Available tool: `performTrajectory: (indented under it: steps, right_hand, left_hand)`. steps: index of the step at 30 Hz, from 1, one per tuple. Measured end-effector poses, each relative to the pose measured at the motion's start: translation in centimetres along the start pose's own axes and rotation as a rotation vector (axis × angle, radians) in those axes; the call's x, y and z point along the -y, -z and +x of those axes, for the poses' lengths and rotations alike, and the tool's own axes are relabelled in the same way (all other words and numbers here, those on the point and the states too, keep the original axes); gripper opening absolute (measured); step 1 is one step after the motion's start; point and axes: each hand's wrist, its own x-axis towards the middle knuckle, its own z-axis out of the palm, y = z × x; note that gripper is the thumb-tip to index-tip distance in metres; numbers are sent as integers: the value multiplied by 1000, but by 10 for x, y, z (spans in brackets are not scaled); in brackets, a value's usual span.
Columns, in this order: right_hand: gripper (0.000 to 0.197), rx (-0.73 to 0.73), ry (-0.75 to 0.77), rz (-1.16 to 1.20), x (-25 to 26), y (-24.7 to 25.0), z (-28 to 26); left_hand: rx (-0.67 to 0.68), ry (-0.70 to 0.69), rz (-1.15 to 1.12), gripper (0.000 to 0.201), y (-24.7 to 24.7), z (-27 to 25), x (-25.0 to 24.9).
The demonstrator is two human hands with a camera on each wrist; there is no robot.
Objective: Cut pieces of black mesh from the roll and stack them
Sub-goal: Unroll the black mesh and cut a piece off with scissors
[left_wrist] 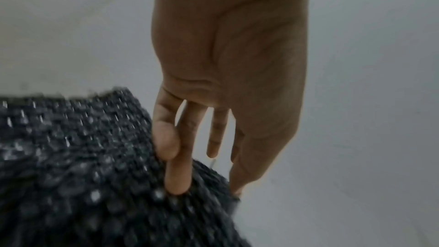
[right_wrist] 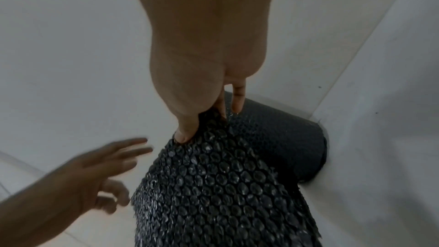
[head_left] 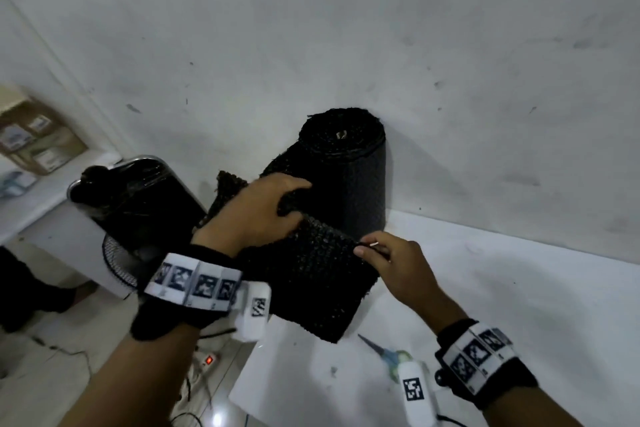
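The black mesh roll stands upright on the white table against the wall, and it also shows in the right wrist view. A loose length of mesh runs from it toward me, with its lower end draped on the table. My left hand grips a fold of this mesh close to the roll. In the left wrist view a fingertip digs into the mesh. My right hand pinches the mesh's right edge between thumb and fingers. Green-handled scissors lie on the table near my right wrist.
A black fan wrapped in plastic stands off the table's left side. Cardboard boxes sit on a shelf at the far left. A power strip and cables lie on the floor below. The white table extends to the right.
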Motion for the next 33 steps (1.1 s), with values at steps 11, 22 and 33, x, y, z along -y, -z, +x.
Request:
performTrajectory:
  steps: [11,22,33]
  right_hand:
    - [14,120,-196,40,-51,-23,-48]
    - [24,610,-394,-630,-160,-42,-110]
    - [16,576,-440,-391,-153,-35,-88]
  left_hand:
    - [209,4,222,23,-67,-4,-14]
    - [173,9,161,24,-81,-22,-6]
    - [175,53,199,27,-69,-20,-6]
